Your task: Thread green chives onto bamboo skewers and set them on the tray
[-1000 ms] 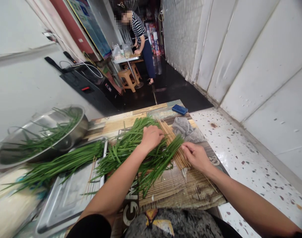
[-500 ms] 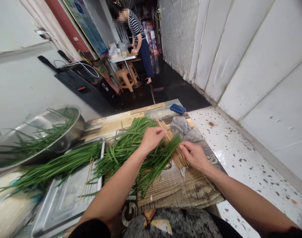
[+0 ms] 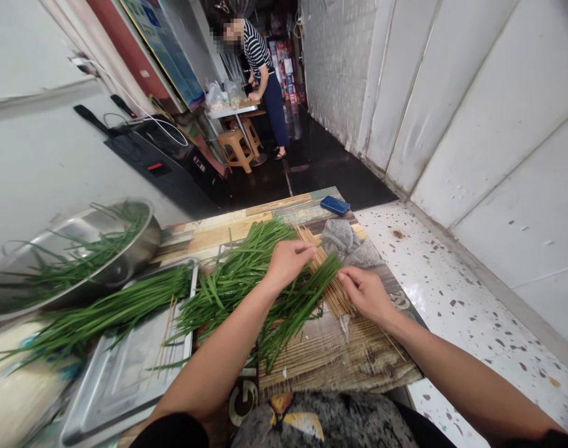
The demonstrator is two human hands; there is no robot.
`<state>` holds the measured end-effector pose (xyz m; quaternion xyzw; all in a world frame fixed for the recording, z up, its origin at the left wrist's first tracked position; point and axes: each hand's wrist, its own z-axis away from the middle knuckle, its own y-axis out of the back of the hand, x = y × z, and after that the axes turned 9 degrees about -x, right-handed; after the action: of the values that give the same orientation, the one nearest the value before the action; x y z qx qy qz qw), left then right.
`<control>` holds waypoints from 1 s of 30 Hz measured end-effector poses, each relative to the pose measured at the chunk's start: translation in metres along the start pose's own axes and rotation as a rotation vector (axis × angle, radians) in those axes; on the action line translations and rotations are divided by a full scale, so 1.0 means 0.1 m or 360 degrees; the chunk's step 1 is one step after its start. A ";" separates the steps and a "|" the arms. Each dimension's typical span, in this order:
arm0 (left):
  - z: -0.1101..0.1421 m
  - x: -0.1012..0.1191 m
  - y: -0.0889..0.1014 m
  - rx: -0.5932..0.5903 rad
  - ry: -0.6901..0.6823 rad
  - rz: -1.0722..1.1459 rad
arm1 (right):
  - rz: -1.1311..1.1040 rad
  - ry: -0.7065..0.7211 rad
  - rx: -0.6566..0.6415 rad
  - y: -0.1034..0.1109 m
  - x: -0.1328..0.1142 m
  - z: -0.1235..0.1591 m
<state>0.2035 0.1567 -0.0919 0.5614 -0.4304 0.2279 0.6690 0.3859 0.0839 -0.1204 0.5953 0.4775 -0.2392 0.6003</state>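
My left hand (image 3: 288, 264) is closed in a pinch above the bamboo skewers (image 3: 333, 295); what its fingertips hold is too small to make out. Beneath that wrist spreads a heap of long green garlic chives (image 3: 237, 277). A smaller bunch of chives (image 3: 307, 305) lies slantwise, its upper end reaching the fingertips of my right hand (image 3: 365, 292). That hand is pinched closed too, over the skewers, and its fingers hide what is in them. Left of my left forearm, more chives (image 3: 134, 302) rest on a metal tray (image 3: 125, 373) beside a few loose skewers (image 3: 165, 339).
A steel bowl (image 3: 146, 230) with chives stands at the far left. A grey cloth (image 3: 344, 242) and a dark blue box (image 3: 335, 205) lie at the table's far right. Beyond, a person (image 3: 265, 74) in a striped shirt leans over a small table (image 3: 232, 111) near stools (image 3: 237, 150).
Both hands stay in nearly the same place, with my left hand shifted very slightly right. The view has moved a touch; the chives and skewers lie as before.
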 end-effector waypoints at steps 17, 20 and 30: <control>0.09 0.01 -0.07 0.0167 -0.0188 -0.0403 | 0.0056 -0.0025 -0.0019 -0.02 0.04 0.00; 0.10 0.00 -0.08 0.0192 -0.0275 -0.0494 | 0.0054 -0.0011 -0.0012 -0.02 0.04 0.00; 0.30 0.00 -0.19 0.0072 -0.0653 -0.0622 | 0.0050 -0.0009 0.0041 -0.03 0.02 0.01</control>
<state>0.2093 0.1227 -0.1024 0.6830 -0.4353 -0.0144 0.5864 0.3844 0.0827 -0.1234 0.6097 0.4633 -0.2376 0.5976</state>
